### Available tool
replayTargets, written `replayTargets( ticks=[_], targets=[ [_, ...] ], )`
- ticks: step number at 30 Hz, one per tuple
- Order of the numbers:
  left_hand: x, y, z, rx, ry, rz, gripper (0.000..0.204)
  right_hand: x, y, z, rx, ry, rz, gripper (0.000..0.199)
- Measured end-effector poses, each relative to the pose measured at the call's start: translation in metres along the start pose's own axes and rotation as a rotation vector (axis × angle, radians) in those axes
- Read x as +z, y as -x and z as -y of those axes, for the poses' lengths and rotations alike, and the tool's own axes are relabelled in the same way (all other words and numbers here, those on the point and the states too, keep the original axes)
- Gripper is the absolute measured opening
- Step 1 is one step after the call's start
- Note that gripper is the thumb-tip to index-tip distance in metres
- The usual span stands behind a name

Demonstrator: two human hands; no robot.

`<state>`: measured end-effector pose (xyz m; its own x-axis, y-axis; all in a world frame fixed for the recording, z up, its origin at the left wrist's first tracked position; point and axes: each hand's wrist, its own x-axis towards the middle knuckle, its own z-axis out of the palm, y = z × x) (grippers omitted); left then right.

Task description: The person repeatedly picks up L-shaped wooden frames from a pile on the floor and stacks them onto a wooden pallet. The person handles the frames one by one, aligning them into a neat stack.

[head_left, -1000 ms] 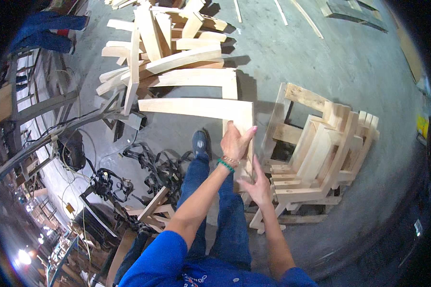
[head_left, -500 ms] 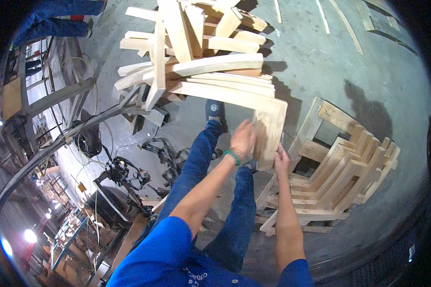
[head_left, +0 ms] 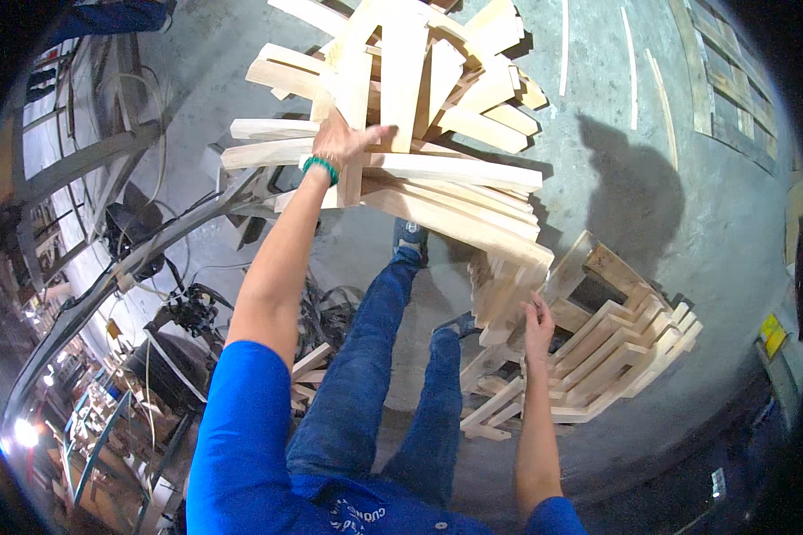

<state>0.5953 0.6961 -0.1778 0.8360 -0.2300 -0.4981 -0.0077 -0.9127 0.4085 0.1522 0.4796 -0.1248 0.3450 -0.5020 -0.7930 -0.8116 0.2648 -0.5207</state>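
1. Frames [head_left: 473, 227], pale wooden L-shapes, lie nested in a row along the near side of the heap [head_left: 401, 89], their short legs pointing back toward you.
2. Your right hand [head_left: 537, 330] is at the outer edge of those legs, fingers curled with the thumb close to them; I cannot tell whether it pinches a leg or only rests beside it.
3. Your left hand [head_left: 337, 147] lies over a board [head_left: 351, 183] that crosses the frames toward their left ends. Its thumb is spread out to the right; the other fingers don't show well enough to tell a grip.
4. Done, judging by how things lie: the frames' corners look joined and the row lines up. Beside your right hand, a stack [head_left: 598, 392] of similar angled pieces sits in steps toward the lower right edge of a pallet [head_left: 567, 261], whose slats show at its upper corner.
5. Left, by the same judgement: the heap's other boards point several ways, unsorted. I cannot count them; they overlap too much.
6. Farther out, thin strips [head_left: 629, 67] lie on the floor [head_left: 598, 53].
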Motion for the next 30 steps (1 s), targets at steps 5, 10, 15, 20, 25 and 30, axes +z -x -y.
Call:
replayTargets(
  ticks=[5,10,15,20,25,30],
  targets=[
    [0.015,-0.012,-0.016,-0.204,0.564,0.204,0.054,0.02,-0.007,0.039,-0.113,0.014,-0.005,0.032],
    [-0.035,0.041,-0.001,-0.197,0.707,-0.062,0.056,0.046,-0.013,0.064,-0.142,-0.064,0.09,0.03],
    [-0.101,0.12,0.02,-0.252,1.09,0.053,0.039,0.081,-0.033,0.112,0.069,-0.25,0.149,0.023],
    [-0.138,0.176,0.006,-0.366,1.454,-0.061,0.046,0.149,-0.049,0.166,-0.014,-0.287,0.475,0.038],
    [-0.147,0.192,-0.023,-0.56,1.585,-0.19,0.054,0.213,0.041,0.202,-0.17,-0.452,1.078,0.062],
    [-0.193,0.17,-0.028,-0.565,1.779,-0.011,0.057,0.175,0.056,0.25,-0.435,0.192,1.196,0.09]
  ],
)
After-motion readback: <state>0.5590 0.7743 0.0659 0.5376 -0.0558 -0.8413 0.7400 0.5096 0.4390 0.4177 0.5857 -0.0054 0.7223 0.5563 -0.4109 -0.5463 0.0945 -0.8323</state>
